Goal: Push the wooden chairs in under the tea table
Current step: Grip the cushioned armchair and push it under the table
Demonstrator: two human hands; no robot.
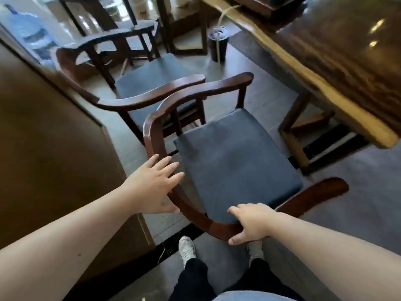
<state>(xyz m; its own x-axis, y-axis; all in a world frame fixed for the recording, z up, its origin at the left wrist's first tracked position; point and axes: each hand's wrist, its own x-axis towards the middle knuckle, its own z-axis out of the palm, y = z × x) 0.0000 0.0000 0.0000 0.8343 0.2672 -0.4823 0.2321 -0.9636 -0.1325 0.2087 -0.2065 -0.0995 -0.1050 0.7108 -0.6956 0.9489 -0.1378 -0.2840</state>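
Observation:
A dark wooden chair [236,157] with a blue-grey seat cushion and a curved back rail stands right in front of me, its seat turned toward the wooden tea table [321,88] at the right. My left hand [154,185] lies flat with spread fingers against the left part of the rail. My right hand [251,222] curls over the rail at its rear middle. A second chair [143,83] of the same kind stands just behind the first, out from the table. A third chair [130,33] is further back.
A brown wall or cabinet [50,148] runs close along the left. A dark cylindrical bin [218,45] stands on the floor near the table's far leg. A big water bottle [28,31] sits at the far left. My feet [186,250] stand behind the chair.

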